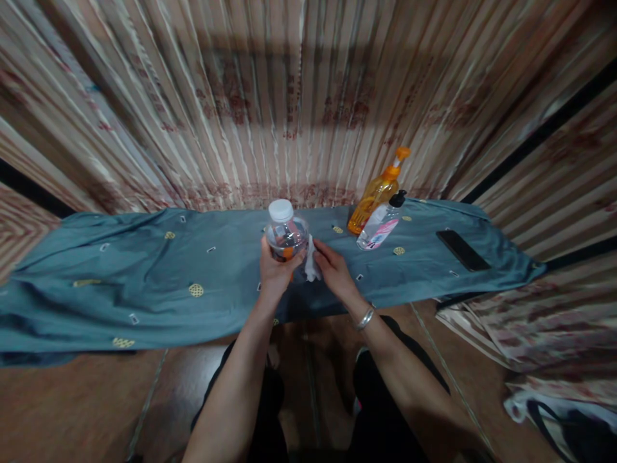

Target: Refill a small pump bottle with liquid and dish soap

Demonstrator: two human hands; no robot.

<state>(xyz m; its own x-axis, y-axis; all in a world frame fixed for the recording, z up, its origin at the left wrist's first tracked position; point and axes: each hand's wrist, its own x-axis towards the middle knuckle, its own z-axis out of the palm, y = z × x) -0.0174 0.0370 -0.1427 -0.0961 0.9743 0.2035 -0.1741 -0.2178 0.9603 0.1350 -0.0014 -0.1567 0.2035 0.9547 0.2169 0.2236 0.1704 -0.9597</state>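
Observation:
A clear plastic bottle (289, 233) with a white cap stands upright near the middle of the cloth-covered table, an orange patch showing on its side. My left hand (279, 267) is wrapped round its lower left side. Against the bottle's right side is a crumpled white tissue (312, 260), pinched in the fingers of my right hand (333, 267). A silver bracelet circles my right wrist. The bottle's base is partly hidden by my left hand.
To the right stand an amber pump bottle (373, 196) and a clear bottle with a black cap and pink label (380, 225). Farther right lies a black phone (463, 250). A teal patterned cloth (144, 276) covers the table; a striped curtain (270, 96) hangs behind.

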